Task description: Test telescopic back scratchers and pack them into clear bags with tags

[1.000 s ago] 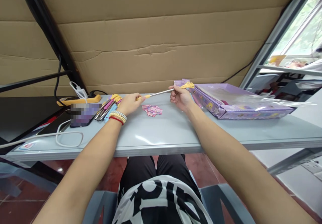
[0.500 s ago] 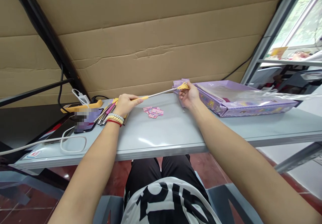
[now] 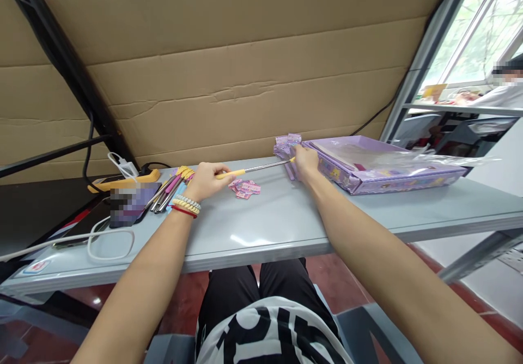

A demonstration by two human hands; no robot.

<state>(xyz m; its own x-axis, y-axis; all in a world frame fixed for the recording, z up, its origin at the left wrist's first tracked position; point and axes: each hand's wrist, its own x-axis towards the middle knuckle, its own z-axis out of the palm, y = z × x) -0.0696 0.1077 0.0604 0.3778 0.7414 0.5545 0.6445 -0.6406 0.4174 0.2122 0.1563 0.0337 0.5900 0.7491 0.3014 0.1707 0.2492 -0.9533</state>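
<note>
A telescopic back scratcher (image 3: 266,166) with a yellow handle and a thin metal rod spans the gap between my hands, just above the table. My left hand (image 3: 207,181) grips its yellow handle. The fingers of my right hand (image 3: 306,161) are closed round the far yellow end, hiding most of it. Behind and beside the right hand lie purple printed packets (image 3: 287,143). Small pink printed labels (image 3: 245,188) form a loose pile below the rod. Left of my left hand rests a bundle of similar back scratchers (image 3: 167,190) with metal rods and yellow, pink ends.
A shallow purple box (image 3: 379,185) with clear plastic film (image 3: 392,159) stands at the right. A phone (image 3: 131,203), a white cable (image 3: 110,258) and a yellow object (image 3: 147,176) lie at the left. Cardboard (image 3: 245,59) backs the table. A person (image 3: 504,89) is at far right.
My right hand's fingers have closed over the yellow claw end, which showed plainly before. The view has shifted slightly, bringing a person into sight at far right. My left hand keeps hold of the handle.
</note>
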